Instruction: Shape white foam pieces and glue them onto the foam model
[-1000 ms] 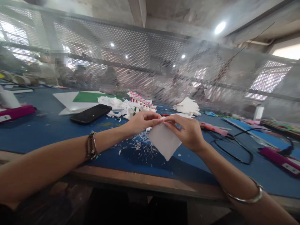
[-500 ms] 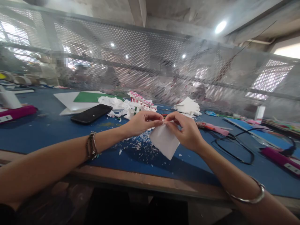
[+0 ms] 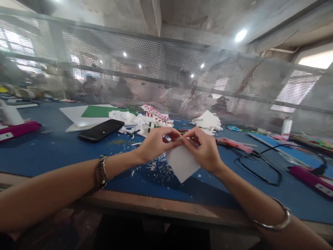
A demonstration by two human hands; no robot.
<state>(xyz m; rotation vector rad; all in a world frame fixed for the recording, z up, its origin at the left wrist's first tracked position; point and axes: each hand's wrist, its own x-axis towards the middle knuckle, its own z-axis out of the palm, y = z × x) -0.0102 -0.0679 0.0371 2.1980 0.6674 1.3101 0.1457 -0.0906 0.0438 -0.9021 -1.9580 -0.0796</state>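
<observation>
On our blue table (image 3: 59, 152) we have 1 black phone (image 3: 102, 130), 1 green sheet (image 3: 95, 111), crumpled paper (image 3: 125, 116) and 2 purple power strips (image 3: 24, 130). White scraps (image 3: 158, 168) litter the spot below. Our 2 hands, left hand (image 3: 157, 144) and right hand (image 3: 205, 149), pinch closed, thumb to finger, on 1 white sheet (image 3: 182, 163) hanging between them, partly hiding the scraps.

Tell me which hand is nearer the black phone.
Left. The left hand is to the right of the black phone, apart from it; the right hand is farther off on that same side, beyond the left.
</observation>
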